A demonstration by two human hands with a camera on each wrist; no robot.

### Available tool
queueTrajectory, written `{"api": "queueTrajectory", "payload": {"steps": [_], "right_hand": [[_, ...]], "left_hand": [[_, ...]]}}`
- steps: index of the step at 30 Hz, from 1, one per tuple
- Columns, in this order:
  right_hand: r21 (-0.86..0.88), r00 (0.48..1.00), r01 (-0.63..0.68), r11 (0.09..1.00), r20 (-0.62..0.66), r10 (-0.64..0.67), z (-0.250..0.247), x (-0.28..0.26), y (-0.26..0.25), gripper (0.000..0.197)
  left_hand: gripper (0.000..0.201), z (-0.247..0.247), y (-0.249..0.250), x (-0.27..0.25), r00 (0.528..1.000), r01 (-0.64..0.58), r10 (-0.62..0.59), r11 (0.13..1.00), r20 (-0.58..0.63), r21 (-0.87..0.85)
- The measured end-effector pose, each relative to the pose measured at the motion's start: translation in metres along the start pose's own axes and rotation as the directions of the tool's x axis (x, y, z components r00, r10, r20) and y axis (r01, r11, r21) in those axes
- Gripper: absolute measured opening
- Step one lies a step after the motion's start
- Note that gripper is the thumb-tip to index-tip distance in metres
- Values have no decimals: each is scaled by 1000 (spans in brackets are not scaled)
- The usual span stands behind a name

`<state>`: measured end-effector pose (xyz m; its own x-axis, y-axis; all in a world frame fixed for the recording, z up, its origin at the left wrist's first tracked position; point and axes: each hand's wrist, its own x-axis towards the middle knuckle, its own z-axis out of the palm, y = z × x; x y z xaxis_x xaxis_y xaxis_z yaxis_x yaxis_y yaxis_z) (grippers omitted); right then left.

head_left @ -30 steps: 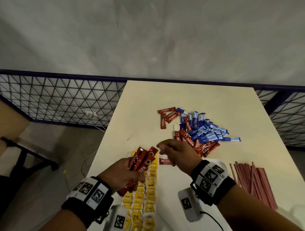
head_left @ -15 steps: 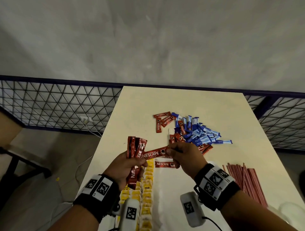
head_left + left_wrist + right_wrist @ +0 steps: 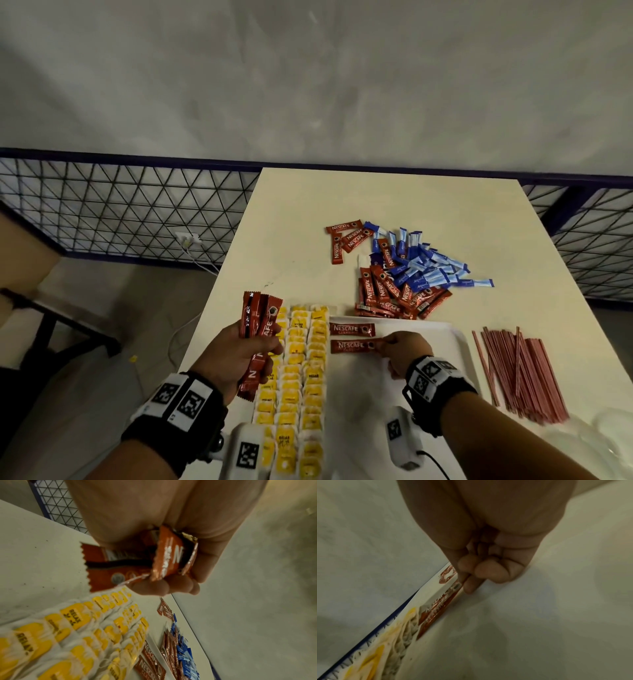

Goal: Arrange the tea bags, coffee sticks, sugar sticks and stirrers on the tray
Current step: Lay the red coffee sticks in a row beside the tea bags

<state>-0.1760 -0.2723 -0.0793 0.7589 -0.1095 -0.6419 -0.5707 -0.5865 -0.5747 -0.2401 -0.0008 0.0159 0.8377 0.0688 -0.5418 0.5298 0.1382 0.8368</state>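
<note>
My left hand point(image 3: 239, 353) grips a bundle of red coffee sticks point(image 3: 258, 329) above the left rows of yellow tea bags point(image 3: 298, 373) on the white tray point(image 3: 445, 329). In the left wrist view the fingers curl round the bundle point(image 3: 164, 558). My right hand point(image 3: 399, 349) pinches the end of one red coffee stick point(image 3: 354, 345) lying flat on the tray, just below another coffee stick point(image 3: 352, 329). The right wrist view shows thumb and finger pinching that stick point(image 3: 440, 605). A mixed pile of red coffee sticks point(image 3: 397, 294) and blue sugar sticks point(image 3: 424, 263) lies beyond the tray. Red stirrers point(image 3: 520, 370) lie right of it.
The cream table point(image 3: 376, 205) ends at a blue-framed wire mesh fence point(image 3: 120, 212). Three loose coffee sticks point(image 3: 346, 238) lie left of the pile. Clear plastic items point(image 3: 603, 442) sit at the near right corner. A dark stool point(image 3: 51, 325) stands on the floor at the left.
My right hand took one coffee stick from the left hand's bundle and brought it down onto the tray under the first stick. The left hand's bundle turned upright.
</note>
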Motion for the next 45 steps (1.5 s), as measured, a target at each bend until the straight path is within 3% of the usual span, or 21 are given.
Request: {"api": "queueTrajectory", "payload": {"steps": [5, 8, 14, 17, 19, 21, 24, 26, 29, 33, 36, 38, 40, 42, 43, 45], "right_hand": [[-217, 997, 28, 976, -70, -44, 14, 11, -8, 25], [-259, 996, 18, 966, -76, -39, 18, 17, -7, 33], [-347, 995, -3, 938, -96, -32, 15, 13, -7, 45], [-320, 977, 98, 942, -151, -153, 4, -10, -25, 40], [-207, 926, 332, 920, -115, -360, -2, -36, -51, 34], [-91, 825, 564, 821, 21, -565, -5, -61, -81, 26], [-21, 696, 705, 709, 217, -685, -2, -85, -113, 28], [-87, 661, 746, 661, 227, -716, 1, -88, -121, 18], [0, 695, 707, 707, 179, -696, 0, -85, -120, 5], [217, 745, 632, 744, 93, -661, -13, -86, -116, 8], [206, 765, 633, 746, -25, -643, -25, -84, -112, 10], [7, 685, 725, 689, -121, -719, -26, -82, -107, 11], [-228, 485, 832, 506, -144, -862, -17, -84, -103, 6], [-310, 305, 902, 301, -37, -952, -4, -88, -99, 2], [-312, 243, 922, 228, 7, -970, 2, -89, -98, 2], [-310, 170, 939, 151, 36, -985, 9, -89, -97, 12]], "left_hand": [[17, -9, -2, -5, 1000, 6, -6, 1000, -22, 9], [33, -12, -1, -8, 1000, 20, -20, 1000, -17, 16], [15, -10, 0, -7, 1000, 16, -15, 999, -14, 38], [15, -10, 1, -8, 999, 35, -36, 999, 28, 41], [14, -8, 1, -8, 996, 58, -63, 994, 63, 89], [19, -1, 3, -7, 991, 81, -100, 978, 90, 193], [34, 15, 10, -6, 980, 73, -135, 926, 144, 369], [33, 23, 14, -4, 975, 28, -125, 886, 182, 462], [36, 29, 15, -2, 974, -8, -113, 849, 196, 529], [26, 23, 7, 0, 975, -8, -113, 845, 193, 535], [23, 13, -1, 4, 996, 47, -76, 896, 50, 442], [16, 12, 1, 5, 997, 50, -44, 993, -57, 107], [7, 21, 11, 4, 997, 28, -42, 979, -64, -200], [6, 32, 21, 3, 999, 27, -35, 948, -18, -319], [7, 36, 25, 2, 1000, 14, -14, 944, 1, -329], [6, 42, 29, 2, 999, -42, 46, 961, 11, -275]]}}
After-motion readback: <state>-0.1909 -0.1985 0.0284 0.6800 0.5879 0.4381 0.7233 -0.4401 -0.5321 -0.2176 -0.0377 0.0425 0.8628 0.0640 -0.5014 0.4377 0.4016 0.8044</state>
